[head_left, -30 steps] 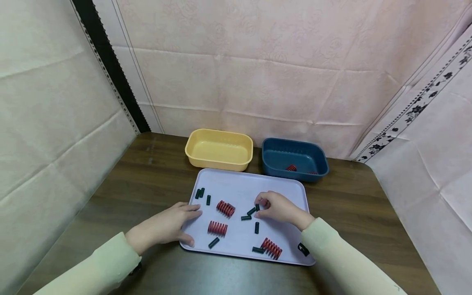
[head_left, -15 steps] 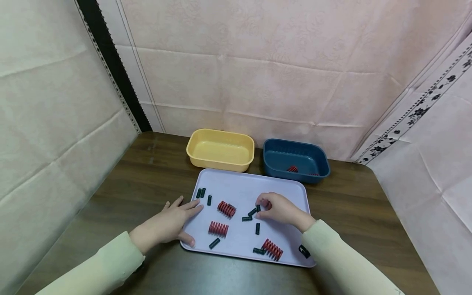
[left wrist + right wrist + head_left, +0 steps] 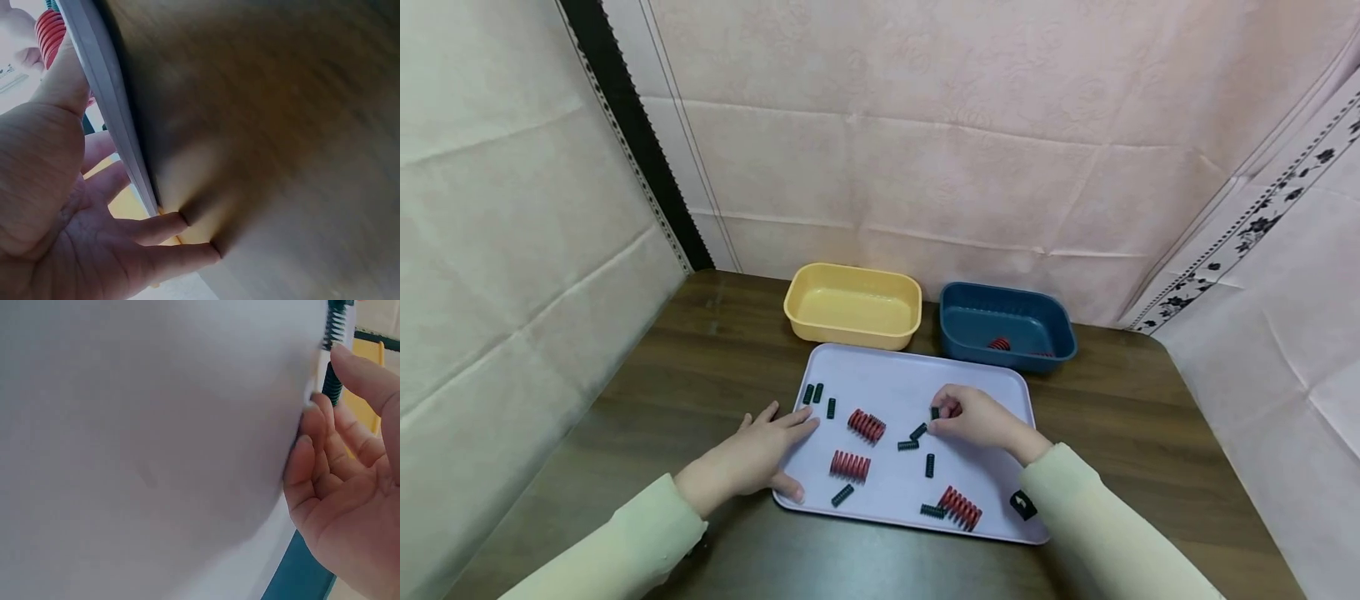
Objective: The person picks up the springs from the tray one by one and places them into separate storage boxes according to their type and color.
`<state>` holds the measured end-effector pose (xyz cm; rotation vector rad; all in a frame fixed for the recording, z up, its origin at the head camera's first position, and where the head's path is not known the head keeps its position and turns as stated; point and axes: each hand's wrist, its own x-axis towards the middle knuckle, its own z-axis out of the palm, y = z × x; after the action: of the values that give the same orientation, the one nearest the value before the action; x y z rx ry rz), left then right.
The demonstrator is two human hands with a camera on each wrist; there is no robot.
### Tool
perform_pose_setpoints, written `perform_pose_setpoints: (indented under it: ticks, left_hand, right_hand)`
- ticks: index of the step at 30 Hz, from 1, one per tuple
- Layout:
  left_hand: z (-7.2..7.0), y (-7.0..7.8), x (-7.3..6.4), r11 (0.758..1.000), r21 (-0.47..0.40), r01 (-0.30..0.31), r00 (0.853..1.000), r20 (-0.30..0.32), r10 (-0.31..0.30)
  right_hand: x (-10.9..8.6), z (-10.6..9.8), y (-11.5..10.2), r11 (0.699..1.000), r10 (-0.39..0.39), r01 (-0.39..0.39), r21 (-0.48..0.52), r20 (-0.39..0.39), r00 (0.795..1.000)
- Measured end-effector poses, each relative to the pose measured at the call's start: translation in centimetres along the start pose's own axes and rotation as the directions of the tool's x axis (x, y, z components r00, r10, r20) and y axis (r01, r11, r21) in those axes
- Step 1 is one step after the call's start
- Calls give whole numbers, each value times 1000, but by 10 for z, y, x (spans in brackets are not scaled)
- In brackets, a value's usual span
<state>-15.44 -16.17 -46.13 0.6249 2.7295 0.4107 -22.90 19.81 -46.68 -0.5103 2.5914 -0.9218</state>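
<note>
A person's two bare hands work over a pale lilac tray (image 3: 887, 375) on a brown wooden counter (image 3: 700, 375). The right-hand grip (image 3: 979, 418) is nearly closed, thumb and forefinger pinching a small dark green spring (image 3: 935, 412) that sits between the fingertips, over the right half of the tray. Just beside the grip, toward the person, lie a slanted green spring (image 3: 918, 432) and a level green spring (image 3: 907, 446), with an upright-pointing green spring (image 3: 929, 465) a little nearer.

The left-hand grip (image 3: 747, 460) is released and spread wide at the tray's left edge: the thumb rests by the near left corner, and two fingers reach past the rim over the counter.

Between the hands lie two groups of larger red coils (image 3: 850, 466). Behind the tray stand a yellow bin (image 3: 850, 333) and a blue bin (image 3: 1007, 358) with red springs (image 3: 1000, 343) inside.
</note>
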Motion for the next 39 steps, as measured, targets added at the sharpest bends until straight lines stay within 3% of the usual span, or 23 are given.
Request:
perform_pose_setpoints:
  ticks: [6,12,21,25,28,33,39]
  left_hand:
    - [1,2,1,1000,-17,25,1000,18,-24]
    - [0,4,2,999,-31,32,999,31,-31]
    - [2,3,4,999,-26,29,999,32,-29]
    - [4,3,3,1000,-24,17,1000,18,-17]
    - [5,3,3,1000,-21,14,1000,9,-14]
    - [6,1,3,1000,-15,19,1000,6,-19]
    - [5,-1,4,999,-22,38,999,24,-38]
  right_hand:
    - [6,-14,-5,998,6,-4,61,-27,1000]
    - [27,-32,-28,994,-16,32,100,-156,988]
    - [76,-25,-53,981,81,-6,194,-381,921]
    - [87,-18,-57,965,173,-68,252,-421,891]
    - [92,-15,-59,957,206,-89,277,-429,880]
    - [94,-13,-60,963,186,-81,258,-412,892]
    - [85,-12,-56,975,68,17,223,-370,927]
